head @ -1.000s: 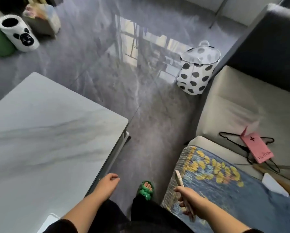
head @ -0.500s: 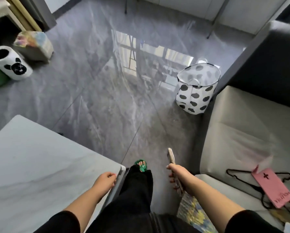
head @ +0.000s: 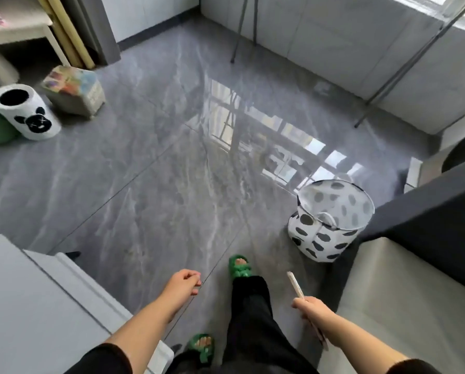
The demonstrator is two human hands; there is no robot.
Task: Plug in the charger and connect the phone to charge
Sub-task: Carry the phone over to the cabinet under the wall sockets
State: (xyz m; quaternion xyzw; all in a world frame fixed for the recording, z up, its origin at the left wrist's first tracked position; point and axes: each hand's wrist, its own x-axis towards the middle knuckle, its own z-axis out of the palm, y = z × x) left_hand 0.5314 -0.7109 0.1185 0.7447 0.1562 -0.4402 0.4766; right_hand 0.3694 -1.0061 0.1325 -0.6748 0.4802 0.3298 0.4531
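Standing, mid-step on the glossy grey marbled floor tiles (head: pixel 150 184), between the pale grey marble-look surface (head: pixel 32 306) at lower left and the beige sofa cushion (head: pixel 404 306) at lower right. Slim, pale-edged flat phone (head: pixel 296 286) seen edge-on in the right hand (head: pixel 313 310), fingers clamped round its lower half, upper end pointing forward, over the floor just beside the cushion's near edge. Left hand (head: pixel 184 282) loosely curled, fingers drawn together on nothing, hanging past the surface's right corner. No charger, cable or socket in view; likely on the way to find them. Phone probably light, rigid and slick-sided, with glass that would not survive these hard tiles; best held across the long edges, lower end left free for the plug. White fabric basket with black spots (head: pixel 331 220) near the sofa arm, well clear of the feet.
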